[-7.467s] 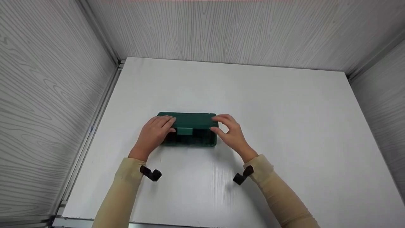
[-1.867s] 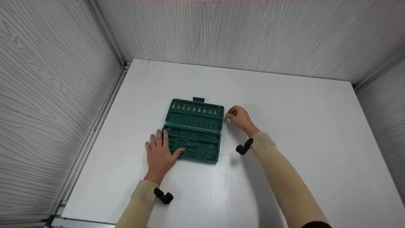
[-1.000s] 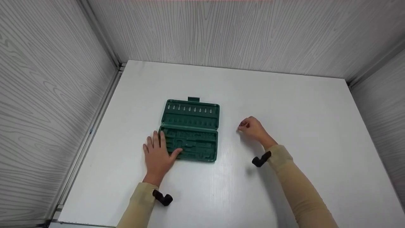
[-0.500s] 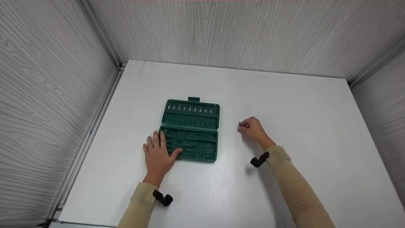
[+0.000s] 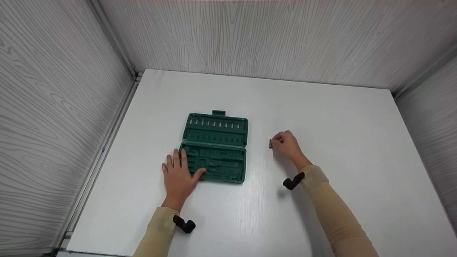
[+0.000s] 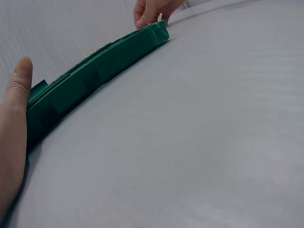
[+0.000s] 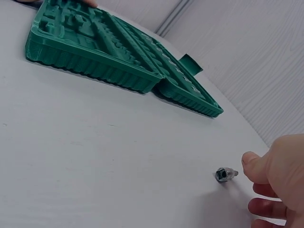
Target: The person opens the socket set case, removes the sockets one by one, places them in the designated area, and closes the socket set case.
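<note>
Head view: resting splayed left hand (image 5: 178,180) on green case (image 5: 223,165), centre-left; poising loosely half-curled right hand (image 5: 287,147) beside metal socket (image 5: 270,144), centre-right.

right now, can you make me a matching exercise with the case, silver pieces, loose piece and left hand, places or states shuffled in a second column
Column one:
1. case
2. silver pieces
3. loose piece
4. left hand

Column two:
a. on the table, beside the right hand
b. fingers spread, at the case's left end
c. green, lying open
d. in a row, in the far half

Pairs: 1-c, 2-d, 3-a, 4-b
</note>
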`<state>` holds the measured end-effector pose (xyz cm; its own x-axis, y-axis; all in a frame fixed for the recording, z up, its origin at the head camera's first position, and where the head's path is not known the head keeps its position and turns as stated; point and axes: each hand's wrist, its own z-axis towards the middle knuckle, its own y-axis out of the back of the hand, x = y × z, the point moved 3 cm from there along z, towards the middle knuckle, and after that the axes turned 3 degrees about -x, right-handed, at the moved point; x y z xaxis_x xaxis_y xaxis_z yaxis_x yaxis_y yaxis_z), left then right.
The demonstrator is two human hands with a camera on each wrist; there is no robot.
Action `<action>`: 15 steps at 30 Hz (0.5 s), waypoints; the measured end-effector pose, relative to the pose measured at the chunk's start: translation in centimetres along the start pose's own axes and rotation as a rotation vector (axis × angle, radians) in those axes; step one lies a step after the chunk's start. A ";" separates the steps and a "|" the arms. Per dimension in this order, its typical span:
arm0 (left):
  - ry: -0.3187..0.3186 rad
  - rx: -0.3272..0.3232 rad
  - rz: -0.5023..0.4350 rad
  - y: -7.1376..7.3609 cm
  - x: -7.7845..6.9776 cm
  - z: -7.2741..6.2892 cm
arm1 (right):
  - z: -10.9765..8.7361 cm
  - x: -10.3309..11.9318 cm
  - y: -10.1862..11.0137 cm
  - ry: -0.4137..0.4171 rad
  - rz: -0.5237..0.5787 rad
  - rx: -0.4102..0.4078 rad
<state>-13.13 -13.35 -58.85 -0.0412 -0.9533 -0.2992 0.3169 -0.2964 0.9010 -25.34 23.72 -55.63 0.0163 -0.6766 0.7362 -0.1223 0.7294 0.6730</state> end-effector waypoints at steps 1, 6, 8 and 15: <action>0.000 -0.001 0.004 0.0 0.0 0.0 | 0.1 0.0 0.0 0.000 -0.001 0.000; 0.003 -0.001 0.017 -0.1 0.1 -0.2 | 0.9 1.1 -0.2 0.006 -0.006 0.000; 0.002 -0.001 0.014 -0.1 0.1 -0.1 | 1.2 2.0 -0.5 0.013 -0.005 -0.001; -0.002 -0.009 0.005 -0.2 0.2 -0.1 | 2.7 5.2 -2.4 0.086 -0.028 0.005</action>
<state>-13.14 -13.45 -59.15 -0.0420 -0.9548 -0.2941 0.3253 -0.2914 0.8996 -27.69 18.19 -53.60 0.1045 -0.6855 0.7206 -0.1257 0.7096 0.6933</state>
